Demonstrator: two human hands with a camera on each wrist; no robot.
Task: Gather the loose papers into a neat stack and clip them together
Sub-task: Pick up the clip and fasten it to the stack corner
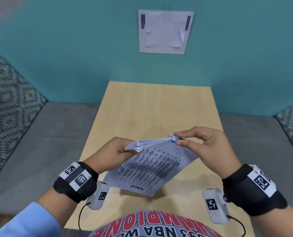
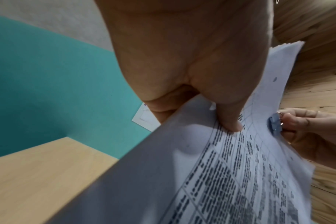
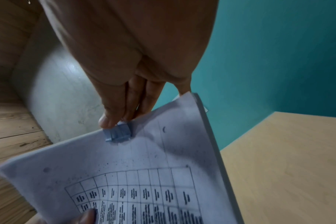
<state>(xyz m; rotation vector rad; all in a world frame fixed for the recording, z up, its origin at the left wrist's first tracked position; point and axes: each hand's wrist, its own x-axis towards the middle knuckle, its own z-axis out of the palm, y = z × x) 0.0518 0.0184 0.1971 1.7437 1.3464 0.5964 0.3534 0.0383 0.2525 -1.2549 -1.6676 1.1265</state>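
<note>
**Clip at the stack's edge, both hands on the papers**

From the head view I see my left hand [image 1: 113,154] at about 9 o'clock of the paper stack [image 1: 152,170], thumb and fingers curled round its near-left corner, holding it tilted in the air above the pale wood-grain table [image 1: 142,108]. The sheets are thin white paper printed with a ruled table of dark text; the head view alone shows their edges fanned out along the top side.

The left wrist view adds what the head view hides: my thumb pressed flat on the printed face, and the small blue binder clip [image 2: 274,125] sitting on the far edge with its wire loops pinched in the other hand's fingertips.

My right hand [image 1: 203,147], at about 2 o'clock of the stack, pinches that clip between thumb and forefinger, the other fingers loosely curled. In the right wrist view the clip [image 3: 118,133] reads as a boxy, folded piece astride the paper's edge; whether it grips every sheet I cannot tell.

Only the head view shows a white sheet taped on the teal wall [image 1: 164,31] at 12 o'clock, and patterned grey seating [image 1: 10,100] on either side.
</note>
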